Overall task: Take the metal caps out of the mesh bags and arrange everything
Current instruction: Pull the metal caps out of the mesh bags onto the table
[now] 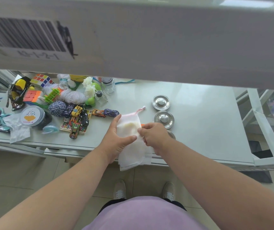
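White mesh bags (130,128) lie stacked at the table's front edge, the lower ends hanging over it. The top bag has a pink drawstring (140,109). My left hand (116,136) presses the stack from the left, thumb across it. My right hand (153,135) pinches the bags' right edge. Two round metal caps (160,102) (164,119) lie in a column just right of the bags. A third cap (172,134) shows partly behind my right wrist. Something orange (142,125) peeks out beside my right fingers.
The pale table (199,122) carries a clutter at left: toy cars (78,120), puzzle cubes (41,79), balls of string (57,108), glass jars (109,86), a round lidded tub (31,116). A white shelf beam (149,39) hangs overhead. A white rack (262,123) stands at right.
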Demonstrator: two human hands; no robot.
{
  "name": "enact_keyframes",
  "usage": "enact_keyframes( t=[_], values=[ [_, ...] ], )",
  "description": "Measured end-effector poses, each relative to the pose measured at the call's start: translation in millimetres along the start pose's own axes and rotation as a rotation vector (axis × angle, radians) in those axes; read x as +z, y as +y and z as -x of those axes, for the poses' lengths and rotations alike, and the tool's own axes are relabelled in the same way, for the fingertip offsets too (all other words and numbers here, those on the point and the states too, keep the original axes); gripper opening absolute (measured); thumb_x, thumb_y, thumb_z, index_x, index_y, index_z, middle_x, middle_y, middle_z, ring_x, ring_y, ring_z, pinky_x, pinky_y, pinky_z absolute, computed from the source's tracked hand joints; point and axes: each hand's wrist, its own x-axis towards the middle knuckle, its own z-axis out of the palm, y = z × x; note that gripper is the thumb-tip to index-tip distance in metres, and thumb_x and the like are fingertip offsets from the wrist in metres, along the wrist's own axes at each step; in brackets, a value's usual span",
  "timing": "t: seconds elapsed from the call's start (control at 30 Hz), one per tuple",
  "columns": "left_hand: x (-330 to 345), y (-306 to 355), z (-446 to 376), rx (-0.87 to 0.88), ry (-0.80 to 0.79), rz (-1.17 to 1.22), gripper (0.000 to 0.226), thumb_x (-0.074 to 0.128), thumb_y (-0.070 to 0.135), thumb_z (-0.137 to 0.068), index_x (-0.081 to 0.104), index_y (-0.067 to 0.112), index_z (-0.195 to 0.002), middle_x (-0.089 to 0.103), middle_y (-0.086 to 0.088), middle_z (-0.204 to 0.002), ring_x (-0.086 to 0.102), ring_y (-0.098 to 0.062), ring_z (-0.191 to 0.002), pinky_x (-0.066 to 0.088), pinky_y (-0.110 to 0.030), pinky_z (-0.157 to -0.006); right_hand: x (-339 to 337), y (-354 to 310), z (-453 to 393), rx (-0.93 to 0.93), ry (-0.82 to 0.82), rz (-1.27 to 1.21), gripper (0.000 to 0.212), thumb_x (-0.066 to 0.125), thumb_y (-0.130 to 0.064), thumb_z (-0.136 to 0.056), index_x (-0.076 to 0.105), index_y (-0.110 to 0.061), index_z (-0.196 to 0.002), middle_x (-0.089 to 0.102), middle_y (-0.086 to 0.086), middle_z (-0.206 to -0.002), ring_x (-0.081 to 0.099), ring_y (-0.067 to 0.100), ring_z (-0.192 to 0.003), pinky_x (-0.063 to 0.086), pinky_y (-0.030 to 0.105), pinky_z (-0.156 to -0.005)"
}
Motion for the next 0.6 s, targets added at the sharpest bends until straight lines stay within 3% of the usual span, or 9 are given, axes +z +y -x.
enact_keyframes(
  t=[0.13, 0.27, 0.33, 0.43, 0.5, 0.6],
  values=[
    [1, -3, 1, 0.028, -0.009, -0.069, 0.126, 0.091, 0.000, -0.079, 0.016, 0.046, -0.168, 0.048, 0.004, -0.158, 0.067, -0.022, -0.131, 0.059, -0.050, -0.108, -17, -1, -5, -0.072, 0.083, 0.028, 0.008, 0.076, -0.019, -0.089, 0.072, -0.013, -0.086, 0.067, 0.002, -0.072, 0.058, 0.014, -0.057, 0.049, 0.031, -0.057],
    [5, -4, -3, 0.052, 0.052, -0.182, 0.119, 0.086, -0.004, -0.081, 0.020, 0.043, -0.169, 0.047, 0.002, -0.162, 0.066, -0.021, -0.130, 0.057, -0.046, -0.109, -57, -2, -6, -0.116, 0.122, 0.035, 0.006, 0.078, -0.019, -0.089, 0.075, -0.014, -0.089, 0.069, -0.001, -0.075, 0.059, 0.014, -0.059, 0.052, 0.036, -0.061],
    [8, -4, -5, 0.056, 0.085, -0.211, 0.116, 0.084, -0.005, -0.081, 0.023, 0.040, -0.168, 0.049, 0.000, -0.161, 0.067, -0.021, -0.126, 0.058, -0.039, -0.106, -80, -2, -8, -0.147, 0.155, 0.070, 0.004, 0.078, -0.018, -0.088, 0.077, -0.015, -0.089, 0.073, -0.001, -0.077, 0.062, 0.012, -0.061, 0.054, 0.032, -0.061],
    [11, -3, -9, 0.072, 0.153, -0.285, 0.112, 0.083, -0.003, -0.080, 0.027, 0.039, -0.167, 0.054, -0.004, -0.151, 0.067, -0.007, -0.112, 0.054, -0.021, -0.089, -118, 3, -10, -0.161, 0.228, 0.094, 0.004, 0.076, -0.016, -0.090, 0.076, -0.014, -0.087, 0.069, -0.002, -0.072, 0.056, 0.007, -0.054, 0.045, 0.024, -0.054],
    [11, -2, -10, 0.062, 0.203, -0.328, 0.111, 0.084, 0.000, -0.079, 0.028, 0.038, -0.167, 0.055, -0.008, -0.149, 0.066, -0.013, -0.113, 0.053, -0.025, -0.092, -144, 8, -12, -0.138, 0.268, 0.095, 0.005, 0.076, -0.017, -0.090, 0.076, -0.014, -0.086, 0.069, -0.002, -0.072, 0.055, 0.006, -0.051, 0.044, 0.021, -0.050],
    [11, 0, -13, 0.040, 0.252, -0.344, 0.108, 0.083, 0.000, -0.078, 0.031, 0.035, -0.167, 0.056, -0.014, -0.153, 0.066, -0.031, -0.125, 0.056, -0.042, -0.106, -181, 19, -16, -0.110, 0.295, 0.100, 0.006, 0.076, -0.018, -0.090, 0.076, -0.016, -0.084, 0.069, -0.004, -0.070, 0.054, 0.001, -0.045, 0.043, 0.018, -0.046]
  ],
)
